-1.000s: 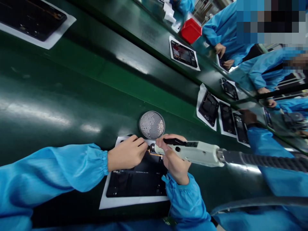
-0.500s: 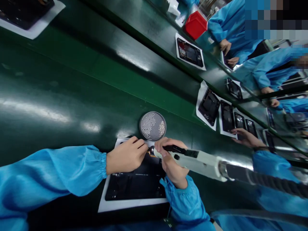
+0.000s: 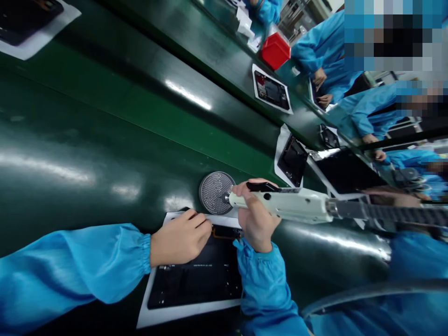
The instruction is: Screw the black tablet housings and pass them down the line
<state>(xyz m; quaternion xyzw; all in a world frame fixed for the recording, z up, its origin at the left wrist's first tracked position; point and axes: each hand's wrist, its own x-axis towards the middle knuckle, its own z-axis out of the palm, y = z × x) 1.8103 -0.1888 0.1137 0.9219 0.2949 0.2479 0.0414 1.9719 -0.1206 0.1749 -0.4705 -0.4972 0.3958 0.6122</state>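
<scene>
My right hand [image 3: 258,219] is wrapped round a pale electric screwdriver [image 3: 294,204], held nearly level. Its tip reaches over a round, dimpled screw tray [image 3: 214,193], at the tray's right side; whether a screw sits on the tip is too small to tell. Below the tray lies a black, opened tablet [image 3: 196,284] on a white sheet [image 3: 164,318]. My left hand [image 3: 182,237] is closed at the tablet's far left part, fingers curled down against it and fingertips hidden. An orange strip [image 3: 219,233] shows on the tablet beside those fingers.
More tablets on white sheets, one at the right [image 3: 293,159], lie along the green bench [image 3: 105,186]. A red bin [image 3: 276,50] stands at the back. Co-workers in blue sleeves sit across and at the right, where a blurred hand [image 3: 392,198] handles a large black panel [image 3: 350,171].
My right hand has lifted the screwdriver tip from beside my left fingers to the screw tray. My left hand stays on the tablet. At the right, a large black panel has come into view.
</scene>
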